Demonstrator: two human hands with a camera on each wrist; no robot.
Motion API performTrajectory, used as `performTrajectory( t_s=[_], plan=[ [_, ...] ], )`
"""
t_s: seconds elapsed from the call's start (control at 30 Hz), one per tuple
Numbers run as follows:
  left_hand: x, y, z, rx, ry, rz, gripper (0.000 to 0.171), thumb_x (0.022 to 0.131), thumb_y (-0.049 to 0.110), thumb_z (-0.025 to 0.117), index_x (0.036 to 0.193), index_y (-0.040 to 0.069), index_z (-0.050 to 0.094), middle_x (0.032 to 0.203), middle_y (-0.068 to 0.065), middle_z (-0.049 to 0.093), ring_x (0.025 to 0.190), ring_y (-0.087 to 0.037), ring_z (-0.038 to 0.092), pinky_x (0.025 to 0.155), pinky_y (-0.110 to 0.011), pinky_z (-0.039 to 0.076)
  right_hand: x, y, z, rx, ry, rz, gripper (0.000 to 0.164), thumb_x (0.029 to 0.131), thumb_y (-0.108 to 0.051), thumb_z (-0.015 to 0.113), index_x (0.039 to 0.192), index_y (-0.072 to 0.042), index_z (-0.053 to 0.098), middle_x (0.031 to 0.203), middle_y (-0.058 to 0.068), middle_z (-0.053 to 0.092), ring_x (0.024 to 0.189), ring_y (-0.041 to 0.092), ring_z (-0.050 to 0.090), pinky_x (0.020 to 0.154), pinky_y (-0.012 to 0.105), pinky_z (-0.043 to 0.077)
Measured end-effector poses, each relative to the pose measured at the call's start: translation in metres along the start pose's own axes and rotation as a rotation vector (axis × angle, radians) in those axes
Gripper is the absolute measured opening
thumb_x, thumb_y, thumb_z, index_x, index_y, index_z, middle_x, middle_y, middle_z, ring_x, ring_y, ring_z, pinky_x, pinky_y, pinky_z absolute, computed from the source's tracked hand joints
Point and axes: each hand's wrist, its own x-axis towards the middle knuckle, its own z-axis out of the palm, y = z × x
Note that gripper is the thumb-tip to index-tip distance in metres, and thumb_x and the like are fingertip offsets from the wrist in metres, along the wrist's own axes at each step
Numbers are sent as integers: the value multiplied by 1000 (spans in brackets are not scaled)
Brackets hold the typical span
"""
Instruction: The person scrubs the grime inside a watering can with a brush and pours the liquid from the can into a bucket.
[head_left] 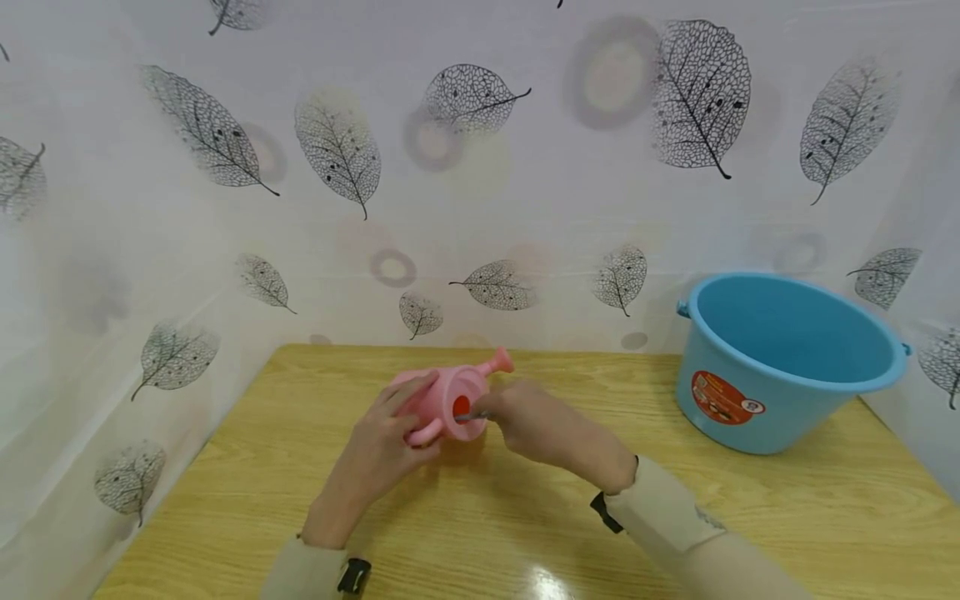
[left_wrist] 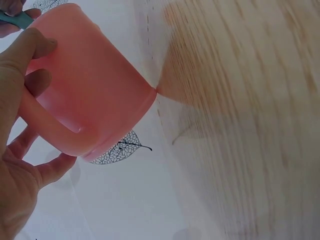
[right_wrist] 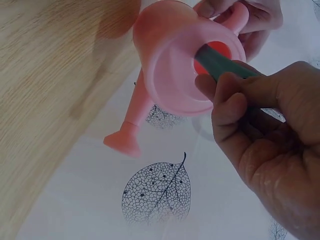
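The right hand [right_wrist: 272, 127] pinches a teal-green stick [right_wrist: 225, 65], its tip inside the opening of the pink watering can [head_left: 433, 402]. The left hand [head_left: 384, 446] grips that tilted can at its handle side, well apart from the blue bucket [head_left: 795, 417].

Tilted pink vessel [left_wrist: 95, 75] on glossy wood [left_wrist: 255, 125], handle [left_wrist: 47, 122] in left hand [left_wrist: 14, 172]

The big round blue plastic bucket [head_left: 795, 408] blocks the right and the white leafy sheet [head_left: 540, 217] the top, but there's room between bucket and pink plastic watering can [head_left: 429, 398].
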Motion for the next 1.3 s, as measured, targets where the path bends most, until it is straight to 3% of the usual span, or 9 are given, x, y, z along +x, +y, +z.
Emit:
performTrajectory(
  t_s=[0.2, 0.43, 0.57, 0.9, 1.3],
  plan=[
    [1, 1, 0, 6, 1, 4, 26, 73, 15, 89, 65, 13, 64, 146, -8, 60, 134, -32, 57, 106, -46, 55, 3, -4, 7, -101, -40, 27, 41, 77, 17, 66, 106, -9, 78, 96, 6, 77, 76, 15, 67, 73, 19, 57],
    [3, 1, -1, 17, -1, 14, 24, 74, 14, 88, 66, 12, 66, 146, -10, 60, 134, -33, 57, 107, -46, 54, 1, 0, 14, -192, 18, -50, 40, 76, 15, 71, 105, -11, 77, 102, 4, 74, 83, 16, 66, 76, 21, 57],
    [4, 2, -1, 22, -11, 12, 23, 74, 14, 88, 66, 13, 66, 146, -9, 60, 134, -33, 57, 108, -46, 54, 1, 0, 15, -217, 15, -51, 40, 75, 15, 72, 104, -12, 76, 100, 4, 73, 84, 17, 66, 74, 22, 57],
    [4, 4, -1, 27, -36, -5, 23, 74, 16, 89, 67, 12, 68, 146, -9, 60, 134, -33, 57, 108, -46, 54, -1, -8, -1, -320, -37, -49, 43, 73, 14, 76, 106, -14, 75, 96, 4, 73, 80, 17, 66, 73, 25, 58],
    [3, 3, -2, 16, -30, -3, 25, 73, 15, 89, 65, 13, 66, 144, -8, 62, 133, -33, 58, 107, -46, 54, 0, -19, -20, -348, -99, -28, 42, 69, 15, 78, 101, -13, 76, 87, 2, 71, 73, 15, 63, 68, 23, 55]
  ],
)
